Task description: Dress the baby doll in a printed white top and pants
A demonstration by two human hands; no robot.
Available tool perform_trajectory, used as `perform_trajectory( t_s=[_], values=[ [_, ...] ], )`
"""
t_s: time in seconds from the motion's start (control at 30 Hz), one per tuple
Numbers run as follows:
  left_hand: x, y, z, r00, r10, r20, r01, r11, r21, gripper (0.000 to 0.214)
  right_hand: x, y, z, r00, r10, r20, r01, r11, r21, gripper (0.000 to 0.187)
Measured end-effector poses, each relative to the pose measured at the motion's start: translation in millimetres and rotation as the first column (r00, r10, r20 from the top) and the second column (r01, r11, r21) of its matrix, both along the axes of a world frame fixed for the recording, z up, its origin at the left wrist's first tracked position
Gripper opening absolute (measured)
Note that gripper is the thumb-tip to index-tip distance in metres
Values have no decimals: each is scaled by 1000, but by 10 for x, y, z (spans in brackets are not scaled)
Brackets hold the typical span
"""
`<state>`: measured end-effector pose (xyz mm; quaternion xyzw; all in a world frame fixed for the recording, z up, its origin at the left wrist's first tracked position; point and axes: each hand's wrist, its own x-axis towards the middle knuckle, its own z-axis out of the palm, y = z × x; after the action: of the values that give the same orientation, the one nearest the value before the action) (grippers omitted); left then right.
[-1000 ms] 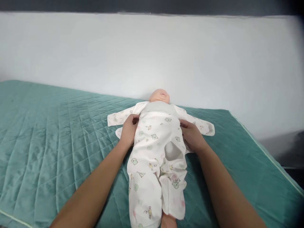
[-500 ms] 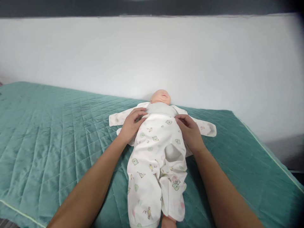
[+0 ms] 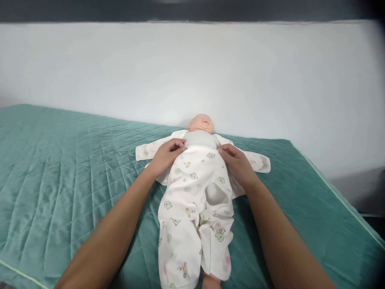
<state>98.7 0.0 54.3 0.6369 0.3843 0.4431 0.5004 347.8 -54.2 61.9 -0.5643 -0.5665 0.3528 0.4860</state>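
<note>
A baby doll (image 3: pixel 201 123) lies on its back, head toward the wall. White printed pants (image 3: pixel 192 176) cover its legs and reach up over its belly, with a gap at the crotch showing grey cloth. An opened white printed jacket (image 3: pixel 254 159) is on its arms, which stretch out to both sides. My left hand (image 3: pixel 168 155) pinches the pants' waistband at the left edge. At the right edge, my right hand (image 3: pixel 236 160) has the waistband between thumb and fingers. One bare foot (image 3: pixel 211 281) shows below the shorter-looking leg; the other is hidden.
The doll rests on a green quilted cover (image 3: pixel 75 180) with a pale piped edge at the right and lower left. Behind it rises a white wall (image 3: pixel 192 72), with a dark band along its top.
Both hands stay at the waistband, and their fingers have closed in a little on it. The whole view has shifted slightly, so the doll appears a bit further left.
</note>
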Motion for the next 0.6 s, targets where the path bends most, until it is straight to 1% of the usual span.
perform_trajectory(
  t_s=[0.1,0.17,0.27,0.37,0.47,0.6],
  values=[
    [37,-4,3,997,74,-19,-74,997,11,28,12,2,-7,999,-11,-35,11,1000,-2,24],
    [44,-7,11,996,92,-14,-92,996,-3,29,31,-5,-4,999,7,-33,-9,999,-38,25],
    [11,-17,35,1000,12,-11,-12,997,-72,26,81,-18,10,993,102,-63,-109,987,-115,28],
    [-29,-24,52,996,-87,4,87,993,-78,23,130,-17,22,978,185,-94,-196,973,-124,30],
    [-30,-26,40,994,-103,31,104,995,-13,21,147,-11,22,978,185,-95,-193,978,-83,31],
    [3,-28,9,996,-74,40,73,997,26,19,137,-25,15,984,147,-99,-152,987,-50,32]
  ],
)
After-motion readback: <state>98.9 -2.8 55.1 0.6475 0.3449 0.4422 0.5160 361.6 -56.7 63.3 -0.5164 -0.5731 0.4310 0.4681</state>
